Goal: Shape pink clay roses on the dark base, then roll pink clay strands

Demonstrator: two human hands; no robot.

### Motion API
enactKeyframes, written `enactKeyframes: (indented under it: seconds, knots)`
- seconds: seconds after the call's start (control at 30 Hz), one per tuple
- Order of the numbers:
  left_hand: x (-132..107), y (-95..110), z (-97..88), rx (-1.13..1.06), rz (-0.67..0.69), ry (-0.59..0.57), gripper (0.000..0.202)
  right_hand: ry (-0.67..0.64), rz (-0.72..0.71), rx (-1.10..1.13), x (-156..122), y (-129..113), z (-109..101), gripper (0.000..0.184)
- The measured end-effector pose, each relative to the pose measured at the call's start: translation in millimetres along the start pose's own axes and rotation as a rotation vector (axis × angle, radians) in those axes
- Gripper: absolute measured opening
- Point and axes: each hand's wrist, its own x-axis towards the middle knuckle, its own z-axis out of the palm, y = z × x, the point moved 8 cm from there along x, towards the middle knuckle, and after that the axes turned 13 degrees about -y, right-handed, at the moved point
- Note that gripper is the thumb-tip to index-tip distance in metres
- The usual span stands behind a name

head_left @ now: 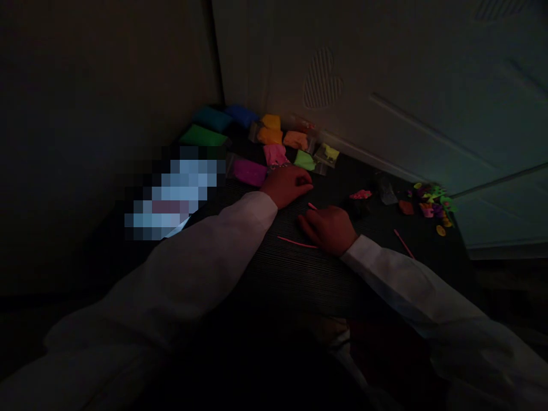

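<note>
bordering clay bags (274,154), left hand (287,185), right hand (329,228) on pink strip (295,242), bare mat (299,277) nearer

The room is dim. A dark ribbed tabletop (299,274) stands in a corner. A plain wall (85,114) meets a pale panelled door (428,85).

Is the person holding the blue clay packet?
No, the blue packet lies at the back, beyond the left hand and right hand.
</note>
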Motion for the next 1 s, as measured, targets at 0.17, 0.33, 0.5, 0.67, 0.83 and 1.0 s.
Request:
enactKeyframes:
  seconds: [0.17,0.33,0.5,0.67,0.83,1.0]
  knots:
    - [0.1,0.7,0.0,-0.011,-0.014,-0.014,0.018,-0.053,-0.056,0.052,-12.8,-12.9,3.7,0.037]
    - [0.2,1.3,-0.3,-0.002,-0.02,-0.015,0.018,-0.028,0.013,0.037,-5.0,-6.4,3.4,0.038]
    - [0.2,-0.8,0.7,-0.003,-0.01,-0.019,0.019,0.038,0.131,0.064,-1.0,15.5,-12.9,0.038]
    - [0.0,1.8,1.4,0.034,0.024,-0.024,0.019,0.126,0.203,0.34,-42.5,37.8,-36.8,0.027]
    - [-0.8,4.4,5.3,0.16,0.056,-0.05,0.02,0.098,0.179,0.471,-79.4,42.6,-22.6,0.019]
    - [-3.9,7.3,10.1,0.259,0.102,-0.069,0.023,0.355,0.61,0.294,-105.9,98.9,-10.2,0.031]
